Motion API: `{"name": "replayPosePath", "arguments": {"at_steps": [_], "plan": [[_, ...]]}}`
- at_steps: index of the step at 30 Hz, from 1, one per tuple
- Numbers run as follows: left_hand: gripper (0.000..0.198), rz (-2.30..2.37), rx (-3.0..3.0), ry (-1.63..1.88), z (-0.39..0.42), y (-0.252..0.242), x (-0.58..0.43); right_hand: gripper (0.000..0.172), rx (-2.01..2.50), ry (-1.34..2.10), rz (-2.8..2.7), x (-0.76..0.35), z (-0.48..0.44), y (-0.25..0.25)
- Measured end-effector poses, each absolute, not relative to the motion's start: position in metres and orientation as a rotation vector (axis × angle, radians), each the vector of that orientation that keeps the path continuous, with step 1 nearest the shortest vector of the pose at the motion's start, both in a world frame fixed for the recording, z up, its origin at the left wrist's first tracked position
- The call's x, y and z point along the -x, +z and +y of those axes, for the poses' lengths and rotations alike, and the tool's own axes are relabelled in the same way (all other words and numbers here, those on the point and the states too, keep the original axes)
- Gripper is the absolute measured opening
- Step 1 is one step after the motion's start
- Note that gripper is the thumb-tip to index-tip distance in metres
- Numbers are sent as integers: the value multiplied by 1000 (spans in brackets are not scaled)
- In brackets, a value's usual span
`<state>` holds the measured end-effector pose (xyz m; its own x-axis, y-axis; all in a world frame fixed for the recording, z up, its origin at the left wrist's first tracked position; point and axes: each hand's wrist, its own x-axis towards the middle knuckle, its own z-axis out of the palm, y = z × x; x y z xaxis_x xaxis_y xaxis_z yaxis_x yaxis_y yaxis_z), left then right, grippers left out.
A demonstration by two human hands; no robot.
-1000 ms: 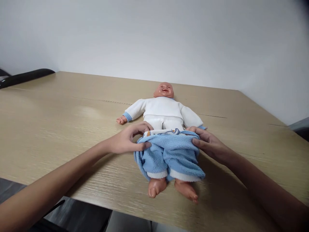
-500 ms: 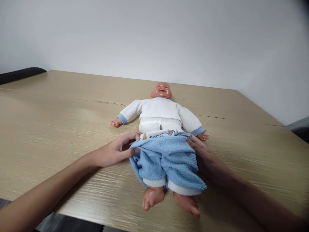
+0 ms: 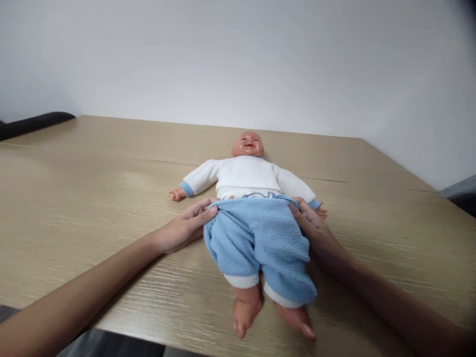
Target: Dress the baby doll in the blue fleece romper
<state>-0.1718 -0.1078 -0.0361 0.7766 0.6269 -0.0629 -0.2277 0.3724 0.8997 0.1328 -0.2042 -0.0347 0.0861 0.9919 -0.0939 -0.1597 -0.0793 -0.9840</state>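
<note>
Between both hands: baby doll (image 3: 246, 172) on its back, blue fleece trousers (image 3: 256, 233) at hips | left hand (image 3: 184, 225): pinches waistband (image 3: 256, 203) | right hand (image 3: 316, 230): pinches its opposite side | advice: draw both sides equally, without twisting.

Cannot see most finger ends of the left hand (image 3: 183, 228), tucked behind the trousers (image 3: 256, 230). Cannot fully see those of the right hand (image 3: 315, 232), dim in shadow. Cannot make out the print (image 3: 259, 195), partly covered. Cannot see the doll's (image 3: 248, 171) back or thighs. Cannot follow the left forearm (image 3: 92, 292) past the left edge, nor the right forearm (image 3: 397, 302) and table (image 3: 111, 208) past the right. Cannot identify the black object (image 3: 37, 124), cut off at left, or the dark shape (image 3: 115, 343) below the table.
</note>
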Motion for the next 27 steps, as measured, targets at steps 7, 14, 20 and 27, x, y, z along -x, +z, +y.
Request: {"name": "replayPosePath", "arguments": {"at_steps": [7, 14, 20, 27], "plan": [[28, 565, -1124, 710, -107, -24, 171, 30, 1292, 1106, -1076, -130, -206, -26], [29, 614, -1426, 877, -92, -4, 163, 19, 1349, 976, -1278, -125, -189, 2], [36, 579, -1507, 650, -94, -7, 173, 19, 1302, 1015, -1203, -134, -184, -12], [35, 450, -1597, 456, -98, -9, 184, 26, 1174, 1263, -865, -118, -192, -15]]}}
